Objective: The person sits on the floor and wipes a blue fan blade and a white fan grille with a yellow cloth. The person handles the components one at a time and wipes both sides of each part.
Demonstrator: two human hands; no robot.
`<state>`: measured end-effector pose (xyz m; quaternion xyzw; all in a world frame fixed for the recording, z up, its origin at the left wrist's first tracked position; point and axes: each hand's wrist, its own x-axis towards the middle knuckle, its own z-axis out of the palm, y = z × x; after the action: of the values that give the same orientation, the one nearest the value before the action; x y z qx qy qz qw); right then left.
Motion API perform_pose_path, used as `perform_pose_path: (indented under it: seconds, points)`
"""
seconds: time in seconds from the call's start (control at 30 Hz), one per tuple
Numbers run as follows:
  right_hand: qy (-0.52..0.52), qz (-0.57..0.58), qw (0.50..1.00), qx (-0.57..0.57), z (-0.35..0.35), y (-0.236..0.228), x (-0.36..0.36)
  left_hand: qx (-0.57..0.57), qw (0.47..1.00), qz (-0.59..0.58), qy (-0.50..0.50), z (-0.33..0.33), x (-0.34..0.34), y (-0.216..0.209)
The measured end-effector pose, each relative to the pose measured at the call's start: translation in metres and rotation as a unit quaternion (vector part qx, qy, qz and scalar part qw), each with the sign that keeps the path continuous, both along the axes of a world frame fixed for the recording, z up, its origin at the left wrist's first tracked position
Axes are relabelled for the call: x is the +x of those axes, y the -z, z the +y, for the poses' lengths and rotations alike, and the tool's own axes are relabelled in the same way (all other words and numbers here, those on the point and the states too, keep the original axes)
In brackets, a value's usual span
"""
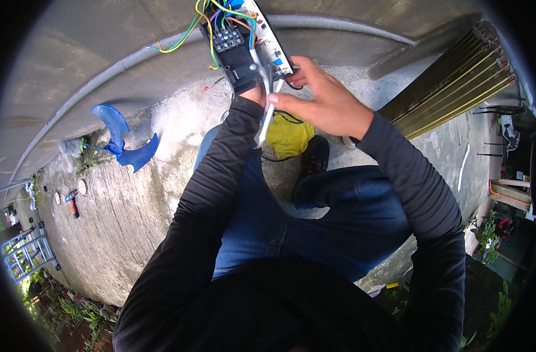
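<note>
A black electrical control box (236, 67) with a circuit board, a screw terminal block (227, 40) and coloured wires is held up at the top middle. My left hand (254, 95) supports it from beneath; the box hides most of its fingers. A white cable (267, 122) runs down out of the box, its lower end hanging over my left knee. At the box's lower right corner, my right hand (324, 97) has its thumb against this cable, while its fingers curl by the board's edge and a thin black wire.
Below the hands lies a yellow cloth (290, 136) beside my shoe (314, 158). A blue fan blade (118, 146) rests on the concrete at left, with an orange-handled tool (73, 206) farther off. A finned coil (450, 82) leans at right. A grey pipe (121, 66) follows the wall.
</note>
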<state>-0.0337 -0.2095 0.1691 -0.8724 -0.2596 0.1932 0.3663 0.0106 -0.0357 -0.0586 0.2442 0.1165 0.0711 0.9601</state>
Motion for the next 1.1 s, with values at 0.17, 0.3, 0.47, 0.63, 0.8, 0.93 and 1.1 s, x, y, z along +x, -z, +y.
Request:
perform_pose_path:
  seconds: [0.17,0.3,0.47,0.63,0.8,0.93,1.1]
  points:
    - [0.043,0.096,0.994,0.035,0.010,0.004,-0.003,0.004,1.000,-0.008,0.015,-0.009,-0.001,-0.014]
    - [-0.005,0.137,0.988,0.071,0.008,0.003,0.004,-0.021,0.998,0.029,0.042,-0.007,-0.013,-0.038]
    - [0.001,0.064,0.995,0.073,0.005,0.002,0.005,0.058,0.991,0.029,-0.121,-0.006,-0.014,-0.064]
    - [0.034,-0.037,0.993,0.106,0.009,0.005,-0.005,0.051,0.992,0.049,-0.107,-0.007,-0.017,-0.069]
    - [0.052,-0.214,0.972,0.080,0.014,0.012,-0.007,0.121,0.988,0.012,-0.093,-0.012,-0.022,-0.066]
    - [0.053,-0.189,0.978,0.073,0.014,0.012,-0.006,0.084,0.989,0.010,-0.119,-0.010,-0.016,-0.066]
    - [0.052,-0.281,0.958,0.024,0.016,0.013,-0.009,0.077,0.976,-0.031,-0.201,-0.009,-0.011,-0.061]
